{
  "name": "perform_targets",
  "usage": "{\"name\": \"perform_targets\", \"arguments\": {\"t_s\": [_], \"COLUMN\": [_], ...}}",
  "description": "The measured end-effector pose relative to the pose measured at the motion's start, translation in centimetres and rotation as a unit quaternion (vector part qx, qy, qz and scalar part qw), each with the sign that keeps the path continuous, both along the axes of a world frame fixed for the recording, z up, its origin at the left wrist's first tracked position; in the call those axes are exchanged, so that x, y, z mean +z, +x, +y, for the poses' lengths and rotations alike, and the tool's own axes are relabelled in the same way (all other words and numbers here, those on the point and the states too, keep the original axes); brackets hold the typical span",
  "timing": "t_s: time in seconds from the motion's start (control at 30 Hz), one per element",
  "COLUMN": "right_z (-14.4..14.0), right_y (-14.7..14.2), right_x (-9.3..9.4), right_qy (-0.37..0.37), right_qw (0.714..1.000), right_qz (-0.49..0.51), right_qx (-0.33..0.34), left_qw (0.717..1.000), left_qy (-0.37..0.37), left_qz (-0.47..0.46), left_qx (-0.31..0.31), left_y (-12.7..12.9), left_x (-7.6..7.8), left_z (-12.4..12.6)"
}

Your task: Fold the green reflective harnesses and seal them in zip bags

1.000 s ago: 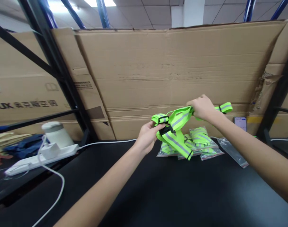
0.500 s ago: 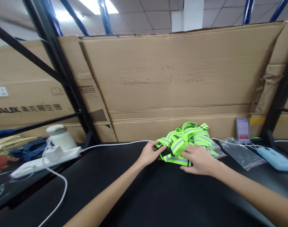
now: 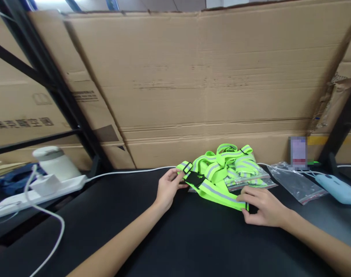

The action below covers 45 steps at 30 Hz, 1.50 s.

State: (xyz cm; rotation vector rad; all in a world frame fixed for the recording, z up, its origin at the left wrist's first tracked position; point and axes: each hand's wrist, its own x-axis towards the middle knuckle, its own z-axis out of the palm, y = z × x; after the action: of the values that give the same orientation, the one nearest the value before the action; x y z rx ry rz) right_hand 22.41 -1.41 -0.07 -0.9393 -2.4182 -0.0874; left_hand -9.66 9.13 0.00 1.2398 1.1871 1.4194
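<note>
A neon green reflective strap harness (image 3: 214, 188) with grey stripes and a black buckle lies on the black table (image 3: 193, 246). My left hand (image 3: 167, 187) pinches its left end by the buckle. My right hand (image 3: 260, 209) grips the strap's right end, so one band is stretched flat between both hands. The rest of the harness is bunched behind, on top of several bagged green straps (image 3: 244, 175).
A large cardboard sheet (image 3: 210, 84) stands behind the table. An empty clear zip bag (image 3: 298, 184), a light blue device (image 3: 338, 189) and a propped phone (image 3: 298, 152) are at the right. A white power strip (image 3: 34, 194), cable and white jar (image 3: 52, 161) sit at the left.
The harness went from being held up in the air to lying on the table. My right hand has slid right along a band, pulling it straight; the view tilted down.
</note>
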Motion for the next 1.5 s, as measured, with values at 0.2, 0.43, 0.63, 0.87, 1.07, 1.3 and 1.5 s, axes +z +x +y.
{"name": "perform_targets", "arguments": {"t_s": [0.2, 0.43, 0.63, 0.87, 1.07, 1.3, 1.5], "right_z": [-0.3, -0.1, 0.2, 1.0, 0.9, 1.3, 0.6], "right_y": [2.4, 1.8, 2.2, 3.2, 2.6, 1.4, 2.8], "right_x": [-0.4, -0.8, -0.9, -1.3, -0.3, -0.1, 0.6], "right_qy": [-0.015, -0.104, -0.148, -0.133, -0.157, -0.152, -0.081], "right_qw": [0.998, 0.993, 0.988, 0.988, 0.986, 0.985, 0.995], "right_qz": [0.053, 0.043, 0.042, 0.079, 0.040, -0.001, 0.008], "right_qx": [-0.017, -0.024, -0.011, -0.026, -0.049, -0.078, -0.055], "left_qw": [0.990, 0.989, 0.960, 0.954, 0.962, 0.950, 0.969], "left_qy": [-0.109, -0.018, 0.078, 0.060, 0.057, 0.055, 0.071], "left_qz": [-0.074, 0.081, 0.220, 0.289, 0.260, 0.294, 0.231], "left_qx": [-0.047, -0.120, -0.155, -0.056, -0.052, -0.086, -0.054], "left_y": [-0.7, -2.5, -2.6, -2.2, -2.8, -2.8, -2.1], "left_x": [0.3, 1.1, 0.8, 0.2, -0.4, -0.8, -0.1], "left_z": [-0.7, 0.2, 0.3, 0.5, 0.5, 0.2, -1.0]}}
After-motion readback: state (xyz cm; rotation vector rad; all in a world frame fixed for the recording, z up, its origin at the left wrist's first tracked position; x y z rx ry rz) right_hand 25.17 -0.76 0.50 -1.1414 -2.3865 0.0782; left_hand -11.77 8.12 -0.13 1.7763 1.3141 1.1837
